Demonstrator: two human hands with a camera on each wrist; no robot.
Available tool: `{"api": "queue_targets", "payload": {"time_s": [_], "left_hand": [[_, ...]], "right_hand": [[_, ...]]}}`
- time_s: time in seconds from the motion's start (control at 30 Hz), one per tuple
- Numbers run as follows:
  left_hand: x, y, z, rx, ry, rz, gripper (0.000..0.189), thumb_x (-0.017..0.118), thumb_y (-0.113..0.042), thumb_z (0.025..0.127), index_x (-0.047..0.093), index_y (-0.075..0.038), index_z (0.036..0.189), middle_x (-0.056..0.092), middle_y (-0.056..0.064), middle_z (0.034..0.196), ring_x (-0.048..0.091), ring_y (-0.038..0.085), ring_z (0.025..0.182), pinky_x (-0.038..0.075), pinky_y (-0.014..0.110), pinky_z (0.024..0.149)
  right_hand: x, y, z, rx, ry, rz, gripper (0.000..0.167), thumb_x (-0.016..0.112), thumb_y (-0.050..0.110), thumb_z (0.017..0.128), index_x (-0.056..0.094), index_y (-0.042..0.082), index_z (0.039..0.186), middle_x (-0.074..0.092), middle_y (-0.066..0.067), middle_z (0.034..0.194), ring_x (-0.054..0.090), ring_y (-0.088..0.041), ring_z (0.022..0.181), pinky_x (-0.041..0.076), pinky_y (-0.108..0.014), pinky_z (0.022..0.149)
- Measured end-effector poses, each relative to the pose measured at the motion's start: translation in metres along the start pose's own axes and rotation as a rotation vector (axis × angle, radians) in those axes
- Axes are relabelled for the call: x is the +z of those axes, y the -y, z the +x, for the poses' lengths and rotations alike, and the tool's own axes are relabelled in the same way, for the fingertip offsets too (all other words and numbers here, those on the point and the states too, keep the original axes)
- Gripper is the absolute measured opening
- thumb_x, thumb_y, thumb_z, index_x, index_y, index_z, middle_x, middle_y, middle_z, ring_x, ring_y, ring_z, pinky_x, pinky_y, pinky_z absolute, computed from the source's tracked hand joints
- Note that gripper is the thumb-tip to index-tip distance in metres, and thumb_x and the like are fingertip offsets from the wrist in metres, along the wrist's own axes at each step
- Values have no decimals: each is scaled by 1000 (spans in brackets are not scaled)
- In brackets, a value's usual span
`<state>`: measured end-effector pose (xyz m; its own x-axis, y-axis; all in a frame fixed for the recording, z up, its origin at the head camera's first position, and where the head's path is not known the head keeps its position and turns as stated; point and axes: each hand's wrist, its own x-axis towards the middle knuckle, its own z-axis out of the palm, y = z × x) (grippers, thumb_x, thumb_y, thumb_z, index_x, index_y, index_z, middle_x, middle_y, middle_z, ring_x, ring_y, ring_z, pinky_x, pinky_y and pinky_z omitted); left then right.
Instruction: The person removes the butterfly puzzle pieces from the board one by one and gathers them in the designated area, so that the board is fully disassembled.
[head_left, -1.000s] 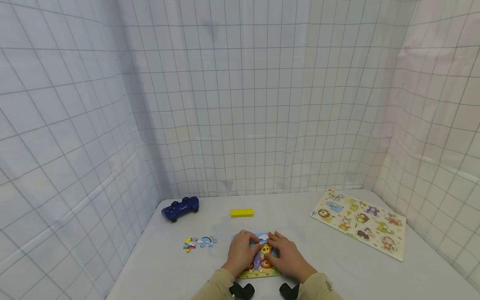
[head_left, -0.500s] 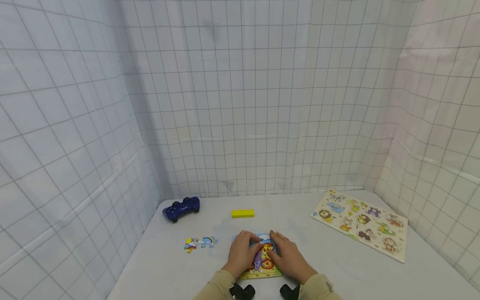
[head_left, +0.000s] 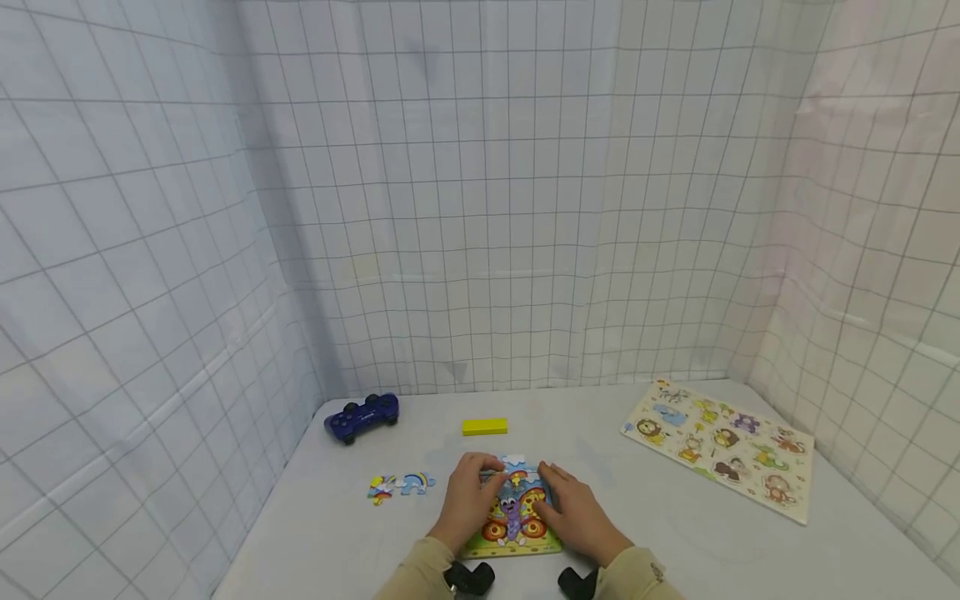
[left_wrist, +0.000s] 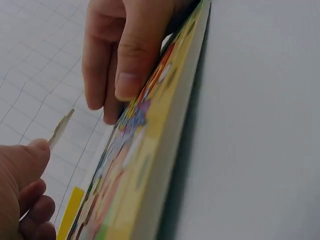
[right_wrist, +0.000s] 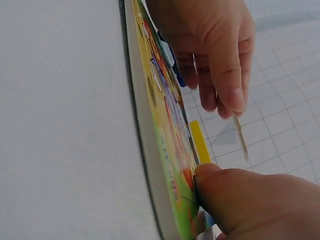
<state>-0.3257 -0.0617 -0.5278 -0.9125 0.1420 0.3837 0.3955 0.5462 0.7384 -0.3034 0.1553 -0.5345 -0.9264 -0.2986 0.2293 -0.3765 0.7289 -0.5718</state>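
Note:
A butterfly jigsaw puzzle (head_left: 512, 529) in a shallow tray lies before me, its yellow-green edge nearest. My left hand (head_left: 468, 500) is over its left side. In the left wrist view, that hand's thumb and fingertips pinch a thin puzzle piece (left_wrist: 62, 128), seen edge-on above the puzzle. The right wrist view shows the same piece from the other side. My right hand (head_left: 577, 512) rests along the puzzle's right edge, fingers extended, thumb touching the picture face. The left hand hides part of the puzzle's left side.
Two loose puzzle pieces, a sun one (head_left: 381, 489) and a rainbow one (head_left: 414, 483), lie to the left. Behind are a blue game controller (head_left: 363, 417) and a yellow block (head_left: 484, 427). A wooden animal board (head_left: 720, 450) sits at right. Gridded curtains enclose the table.
My left hand has moved left and slightly away, raising a piece off the puzzle and uncovering the butterfly's left half. The right hand first slid outward to the puzzle's edge, then stayed there.

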Motion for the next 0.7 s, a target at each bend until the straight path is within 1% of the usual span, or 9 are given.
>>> {"api": "queue_targets", "payload": {"time_s": [0.1,0.17,0.23,0.3,0.37,0.47,0.57,0.7], "left_hand": [[-13,9,3,6,-38,11,7,71,-22,99,69,-17,103,63,5,123,60,29,120,48,52,103],[-24,17,5,-11,-82,54,6,72,-22,98,70,-18,102,63,7,126,58,31,122,44,56,103],[-35,27,7,-39,-120,112,6,74,-23,96,71,-18,100,64,7,128,56,34,124,41,58,101],[-46,36,7,-91,-135,158,7,74,-24,96,72,-19,100,64,7,131,54,35,126,37,60,98],[-56,44,6,-125,-132,193,7,74,-26,96,73,-20,100,63,8,134,53,37,128,36,62,96],[-68,51,1,-166,-118,232,7,74,-26,96,73,-21,100,61,8,136,50,39,131,32,65,99],[-73,55,-4,-197,-94,264,6,75,-28,95,72,-23,98,60,7,138,47,39,134,28,67,101],[-75,56,-7,-229,-70,281,5,75,-29,94,72,-25,95,60,7,139,44,39,137,25,71,104]], "right_hand": [[0,0,0,11,12,4,65,69,32,99,46,-1,151,48,-25,154,44,-45,143,36,-65,112],[0,-2,0,12,13,4,65,68,32,99,46,-1,151,47,-25,154,44,-45,143,36,-65,112],[-1,-3,0,9,10,1,65,68,31,99,46,0,151,47,-25,154,44,-45,143,35,-64,113],[-1,-5,0,-5,-4,-6,64,69,29,99,47,-1,151,48,-25,153,44,-44,143,36,-63,113],[-1,-7,0,-13,-13,-4,64,69,28,98,47,-2,150,48,-25,153,44,-44,143,36,-63,113],[0,-7,0,-20,-19,4,64,69,28,98,47,-2,150,48,-25,153,44,-44,144,35,-64,113],[0,-6,0,-20,-15,15,64,69,29,99,47,-2,150,48,-25,154,44,-44,144,35,-65,113],[0,-5,-1,-14,-9,9,64,69,29,99,47,-2,151,48,-23,155,44,-43,144,35,-64,113]]}}
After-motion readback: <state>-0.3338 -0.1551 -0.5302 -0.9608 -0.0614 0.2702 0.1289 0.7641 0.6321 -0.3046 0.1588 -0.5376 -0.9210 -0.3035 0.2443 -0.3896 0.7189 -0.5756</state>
